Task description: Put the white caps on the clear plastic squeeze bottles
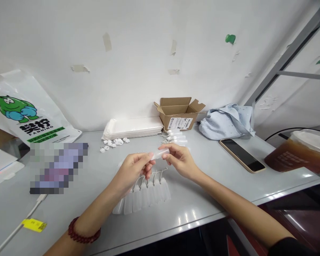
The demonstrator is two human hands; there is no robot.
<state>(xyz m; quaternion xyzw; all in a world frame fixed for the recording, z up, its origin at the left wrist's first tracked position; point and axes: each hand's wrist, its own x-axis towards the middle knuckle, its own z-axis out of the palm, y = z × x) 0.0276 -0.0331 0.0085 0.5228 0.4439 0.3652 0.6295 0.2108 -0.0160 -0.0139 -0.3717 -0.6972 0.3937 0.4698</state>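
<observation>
A small translucent white plastic tube [160, 153] is held up above the table between both hands. My left hand [140, 163] pinches its left end, fingers curled beneath. At the right end, my right hand [180, 158] has its thumb and fingertips closed on the tube. Just below the hands, a row of similar translucent tubes [145, 195] lies side by side, thin white strings or tubing coming from their narrow ends. Behind my right hand, several more tubes [176, 137] lie by the box. Small white pieces [114, 143], like caps, lie scattered beyond my left hand.
An open cardboard box [180, 115] and a flat white stack [134, 127] stand along the wall. Light blue cloth [226, 122], a phone [241, 155] and a lidded drink cup [296, 153] are at right. At left are a printed bag [29, 106], a blurred-out device [58, 169] and a cable [16, 229].
</observation>
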